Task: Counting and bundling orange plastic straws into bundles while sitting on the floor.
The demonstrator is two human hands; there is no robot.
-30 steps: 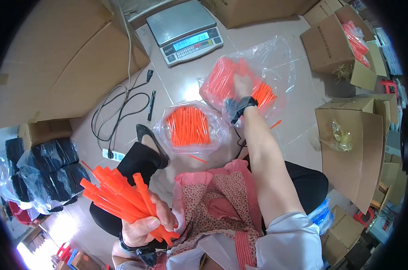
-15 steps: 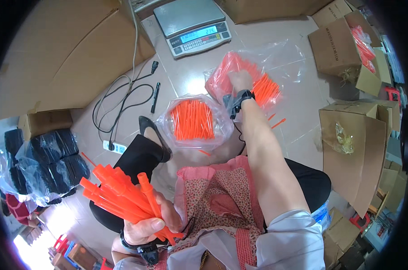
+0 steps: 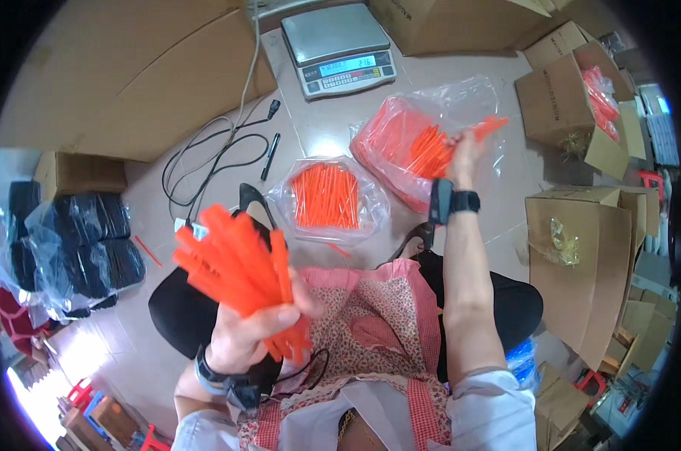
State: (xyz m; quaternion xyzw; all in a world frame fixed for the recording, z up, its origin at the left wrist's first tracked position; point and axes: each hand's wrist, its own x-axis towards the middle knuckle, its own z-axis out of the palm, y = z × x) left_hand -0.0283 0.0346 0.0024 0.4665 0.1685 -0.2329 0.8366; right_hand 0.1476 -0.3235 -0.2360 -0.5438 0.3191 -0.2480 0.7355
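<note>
My left hand (image 3: 243, 334) is wrapped round a thick bundle of orange plastic tubes (image 3: 231, 259), fanned out above my left thigh. At the mouth of a clear plastic bag (image 3: 379, 135), my right hand (image 3: 466, 159) is closed on a few orange tubes (image 3: 492, 126), whose ends stick out past the fingers. More orange tubes (image 3: 429, 154) lie in that bag, just left of the hand. Nearer the middle, a second clear bag (image 3: 374, 210) stands open, packed with orange tubes (image 3: 325, 197).
Beyond the bags stands a digital scale (image 3: 338, 45). Cables (image 3: 212, 161) and a black pen (image 3: 271, 156) lie to the left. Cardboard boxes (image 3: 581, 263) line the right side. Wrapped black goods (image 3: 89, 248) sit at the left. Loose orange tubes (image 3: 146, 252) lie on the floor.
My right hand has moved right, out of the bag's inside to its mouth, and orange tubes now show past its fingers. My left hand has risen slightly with its bundle.
</note>
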